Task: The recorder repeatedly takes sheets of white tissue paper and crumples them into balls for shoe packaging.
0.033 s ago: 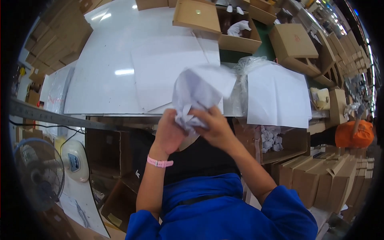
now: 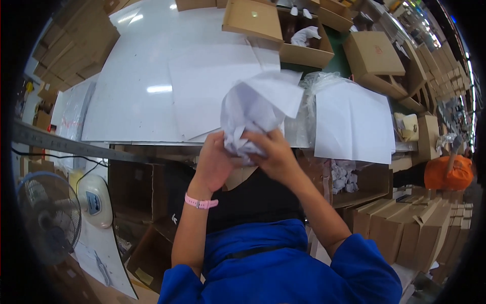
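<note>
Between my hands, over the front edge of the white table point(image 2: 131, 111), is a sheet of white paper point(image 2: 248, 109). Its lower part is crumpled, while the upper part still flares out in a loose sheet toward the right. My left hand point(image 2: 215, 159), below a pink wristband, is closed round the left side of the crumpled part. From the right, my right hand point(image 2: 273, 154) grips the same paper with bent fingers. Flat white sheets point(image 2: 202, 81) lie on the table just beyond. To the right rests a stack of white paper point(image 2: 352, 121) beside clear plastic wrap.
An open cardboard box point(image 2: 306, 50) with footwear and paper inside stands at the back right. Crumpled paper balls point(image 2: 344, 177) sit in a box under the table's right side. A fan point(image 2: 48, 218) is at lower left. Far right, a person in orange point(image 2: 448, 171) is nearby.
The paper has risen slightly in my hands, and its loose upper part has swung up and to the right. Both hands still hold it.
</note>
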A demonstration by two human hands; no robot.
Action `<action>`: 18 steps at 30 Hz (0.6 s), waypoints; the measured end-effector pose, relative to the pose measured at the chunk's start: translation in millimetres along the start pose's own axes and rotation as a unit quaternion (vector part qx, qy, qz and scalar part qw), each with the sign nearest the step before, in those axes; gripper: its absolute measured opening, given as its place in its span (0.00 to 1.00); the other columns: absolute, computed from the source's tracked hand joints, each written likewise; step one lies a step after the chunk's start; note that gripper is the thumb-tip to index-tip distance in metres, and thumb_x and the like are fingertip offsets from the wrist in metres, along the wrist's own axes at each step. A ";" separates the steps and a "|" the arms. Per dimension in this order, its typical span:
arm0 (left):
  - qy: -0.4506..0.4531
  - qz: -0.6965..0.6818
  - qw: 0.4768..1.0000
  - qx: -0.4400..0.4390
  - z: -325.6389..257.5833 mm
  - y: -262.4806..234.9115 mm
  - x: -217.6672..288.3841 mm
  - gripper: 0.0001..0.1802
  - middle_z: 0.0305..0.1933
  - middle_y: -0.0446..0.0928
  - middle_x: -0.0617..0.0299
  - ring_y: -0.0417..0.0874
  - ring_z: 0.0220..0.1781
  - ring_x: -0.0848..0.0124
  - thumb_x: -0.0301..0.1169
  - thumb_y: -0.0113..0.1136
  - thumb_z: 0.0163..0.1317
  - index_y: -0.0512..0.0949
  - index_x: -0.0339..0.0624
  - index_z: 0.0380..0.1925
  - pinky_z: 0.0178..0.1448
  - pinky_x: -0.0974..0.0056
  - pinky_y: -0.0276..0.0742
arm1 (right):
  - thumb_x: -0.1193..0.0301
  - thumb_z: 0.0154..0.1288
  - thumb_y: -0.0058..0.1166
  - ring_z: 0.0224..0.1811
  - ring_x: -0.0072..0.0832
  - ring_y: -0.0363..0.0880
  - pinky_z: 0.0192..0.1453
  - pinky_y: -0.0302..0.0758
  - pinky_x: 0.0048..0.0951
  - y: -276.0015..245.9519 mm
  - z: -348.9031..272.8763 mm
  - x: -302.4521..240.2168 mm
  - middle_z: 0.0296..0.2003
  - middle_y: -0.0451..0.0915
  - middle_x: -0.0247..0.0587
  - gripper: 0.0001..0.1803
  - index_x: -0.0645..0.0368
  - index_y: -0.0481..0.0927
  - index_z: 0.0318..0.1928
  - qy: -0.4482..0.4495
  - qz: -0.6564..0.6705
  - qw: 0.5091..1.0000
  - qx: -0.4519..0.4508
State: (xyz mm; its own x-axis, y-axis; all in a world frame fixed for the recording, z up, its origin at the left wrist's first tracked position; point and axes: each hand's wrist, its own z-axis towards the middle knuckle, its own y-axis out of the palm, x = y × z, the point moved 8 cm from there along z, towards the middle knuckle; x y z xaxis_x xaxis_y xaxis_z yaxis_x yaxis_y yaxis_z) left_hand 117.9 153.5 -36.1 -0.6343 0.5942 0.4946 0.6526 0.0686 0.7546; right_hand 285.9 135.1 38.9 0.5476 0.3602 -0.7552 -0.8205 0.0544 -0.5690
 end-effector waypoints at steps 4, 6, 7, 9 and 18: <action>0.221 0.141 0.961 0.091 13.1 -14.7 65.1 0.18 0.66 0.87 0.60 0.86 0.67 0.64 0.38 0.58 0.85 0.84 0.46 0.67 0.77 0.54 0.77 | 0.81 0.59 0.77 0.57 0.60 0.80 0.65 0.80 0.53 -12.0 67.7 0.4 0.52 0.81 0.55 0.35 0.46 0.87 0.68 -0.089 -0.037 0.994 0.051; 0.275 0.340 0.895 0.090 30.2 -55.0 98.7 0.16 0.63 0.87 0.60 0.86 0.65 0.63 0.32 0.63 0.81 0.85 0.44 0.64 0.75 0.54 0.79 | 0.80 0.61 0.76 0.58 0.58 0.80 0.65 0.80 0.52 7.2 103.7 -1.9 0.51 0.83 0.52 0.32 0.48 0.87 0.67 -0.124 -0.068 0.989 0.044; 0.309 0.525 0.790 0.078 37.2 -59.9 110.2 0.15 0.60 0.88 0.60 0.86 0.63 0.62 0.27 0.68 0.78 0.87 0.41 0.61 0.73 0.54 0.80 | 0.80 0.61 0.76 0.58 0.58 0.80 0.65 0.80 0.52 16.7 120.2 1.7 0.51 0.83 0.52 0.32 0.48 0.87 0.67 -0.128 -0.066 0.989 0.041; 0.322 0.609 0.721 0.068 52.8 -54.5 117.1 0.15 0.58 0.87 0.58 0.86 0.62 0.59 0.25 0.71 0.74 0.88 0.42 0.59 0.70 0.54 0.82 | 0.80 0.64 0.74 0.58 0.57 0.81 0.65 0.80 0.48 40.1 144.1 22.0 0.52 0.84 0.52 0.30 0.48 0.87 0.66 -0.134 -0.073 0.988 -0.001; 0.353 0.712 0.607 0.017 72.3 -62.1 118.9 0.09 0.52 0.86 0.55 0.88 0.56 0.53 0.26 0.80 0.65 0.94 0.41 0.45 0.61 0.54 0.86 | 0.81 0.61 0.74 0.65 0.49 0.82 0.69 0.83 0.46 93.2 153.5 70.7 0.54 0.86 0.44 0.28 0.51 0.86 0.63 -0.163 -0.140 0.975 -0.058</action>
State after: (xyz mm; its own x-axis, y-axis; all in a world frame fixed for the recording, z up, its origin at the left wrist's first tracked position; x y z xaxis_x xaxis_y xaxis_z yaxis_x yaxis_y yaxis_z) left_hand 31.9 277.8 -55.3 0.5706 -0.4198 0.7058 0.7483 -0.0884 -0.6575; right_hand 223.0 308.5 -17.6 0.6511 0.6235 -0.4328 -0.6124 0.0947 -0.7848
